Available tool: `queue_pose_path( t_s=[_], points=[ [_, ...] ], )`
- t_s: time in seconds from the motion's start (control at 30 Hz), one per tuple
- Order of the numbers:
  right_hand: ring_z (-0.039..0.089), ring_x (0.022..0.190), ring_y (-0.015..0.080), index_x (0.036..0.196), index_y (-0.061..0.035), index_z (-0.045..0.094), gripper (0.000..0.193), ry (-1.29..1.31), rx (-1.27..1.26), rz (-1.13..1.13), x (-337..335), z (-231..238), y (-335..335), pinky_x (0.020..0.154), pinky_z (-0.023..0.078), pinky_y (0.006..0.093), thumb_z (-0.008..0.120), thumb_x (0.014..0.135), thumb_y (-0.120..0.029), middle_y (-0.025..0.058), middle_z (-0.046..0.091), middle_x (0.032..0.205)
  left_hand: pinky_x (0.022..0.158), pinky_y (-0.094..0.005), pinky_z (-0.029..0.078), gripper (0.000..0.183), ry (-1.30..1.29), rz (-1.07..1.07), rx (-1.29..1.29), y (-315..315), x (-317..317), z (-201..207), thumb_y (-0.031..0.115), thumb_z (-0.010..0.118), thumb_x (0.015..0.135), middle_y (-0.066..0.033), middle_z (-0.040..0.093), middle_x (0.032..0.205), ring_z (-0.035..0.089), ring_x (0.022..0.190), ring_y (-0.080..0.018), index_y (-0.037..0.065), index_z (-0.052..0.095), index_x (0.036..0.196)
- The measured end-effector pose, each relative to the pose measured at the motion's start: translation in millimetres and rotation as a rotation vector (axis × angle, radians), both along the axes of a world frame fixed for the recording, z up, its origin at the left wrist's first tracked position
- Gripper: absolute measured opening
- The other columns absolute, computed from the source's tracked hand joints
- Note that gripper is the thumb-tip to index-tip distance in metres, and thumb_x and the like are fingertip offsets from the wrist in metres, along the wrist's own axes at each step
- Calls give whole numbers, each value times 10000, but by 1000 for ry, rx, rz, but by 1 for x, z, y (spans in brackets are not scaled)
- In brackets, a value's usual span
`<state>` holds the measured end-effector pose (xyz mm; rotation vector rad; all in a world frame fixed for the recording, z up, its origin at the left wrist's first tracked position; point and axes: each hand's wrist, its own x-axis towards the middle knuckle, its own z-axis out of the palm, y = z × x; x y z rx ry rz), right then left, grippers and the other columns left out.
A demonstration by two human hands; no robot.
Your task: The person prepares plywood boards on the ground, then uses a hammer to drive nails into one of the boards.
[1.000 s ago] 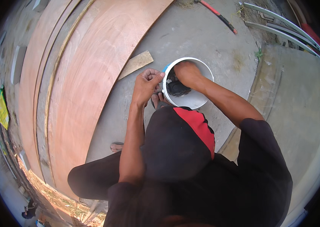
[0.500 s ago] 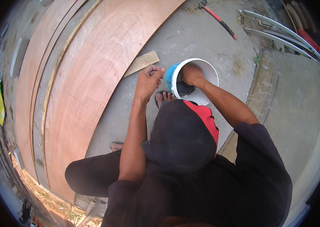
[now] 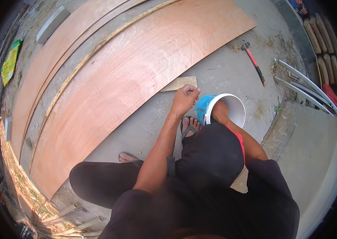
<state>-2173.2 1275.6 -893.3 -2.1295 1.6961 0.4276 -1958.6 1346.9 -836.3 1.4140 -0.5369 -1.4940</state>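
Note:
My left hand is raised beside the bucket's left side, fingers curled with thumb and fingertips together. Anything pinched there is too small or hidden to make out. A white plastic bucket with a blue printed side lies tipped, its mouth facing me and to the right. My right hand reaches inside it; the bucket rim and my dark-trousered knee hide its fingers. Just beyond my left hand, a short piece of wood pokes out by the edge of a large reddish plywood sheet.
A hammer with a red and black handle lies on the concrete beyond the bucket. Pale curved strips and a greyish board are at the right. My sandalled feet rest near the bucket. Bamboo poles lie at lower left.
The view has shifted, so the plywood, hammer and bucket sit lower and further right. My right hand is still in the bucket; the dark thing seen inside is now hidden.

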Motion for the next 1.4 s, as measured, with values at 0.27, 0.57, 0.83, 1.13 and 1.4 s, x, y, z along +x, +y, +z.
queue_pose_path(
  t_s=[0.27, 0.57, 0.83, 1.13, 1.4],
  points=[
    [716, 1018, 408, 1080, -40, 743, 328, -26, 25, 116, 3, -17, -1, 863, 576, 500, 665, 896, -300, 221, 740, 1096, 578, -268, 458, 292, 38, 48, -36, 0, 3, -2, 339, 686, 972, -30, 663, 796, 583, 664, -106, 47, 681, 962],
    [732, 853, 382, 1082, -8, 711, 428, -40, 56, 123, -15, 49, -18, 806, 578, 478, 718, 835, -357, 210, 745, 943, 623, -271, 454, 307, 24, 145, -26, -2, 13, 10, 357, 676, 967, -29, 654, 795, 575, 691, -102, 51, 682, 945],
    [694, 691, 141, 1151, 5, 653, 249, -1085, 389, -455, 1, 188, 3, 622, 592, 289, 701, 915, -56, 80, 723, 840, 667, -278, 489, 343, 122, 143, -128, -18, -5, 42, 364, 646, 1002, -48, 658, 885, 603, 746, -123, 23, 664, 1035],
    [698, 706, 119, 1031, 37, 692, 156, -647, 114, -218, 9, 172, -9, 600, 553, 263, 676, 950, -95, 92, 715, 813, 499, -247, 384, 493, 740, 272, 6, -9, -6, 15, 476, 398, 1106, 8, 496, 683, 447, 546, -97, 50, 597, 962],
    [740, 938, 383, 935, -5, 761, 167, 77, -105, 61, -18, 41, -2, 843, 596, 478, 637, 869, -95, 240, 744, 973, 388, -239, 197, 483, 874, 496, 24, -4, 21, 7, 465, 394, 1110, 59, 319, 575, 243, 444, -64, 84, 566, 868]
  ],
)
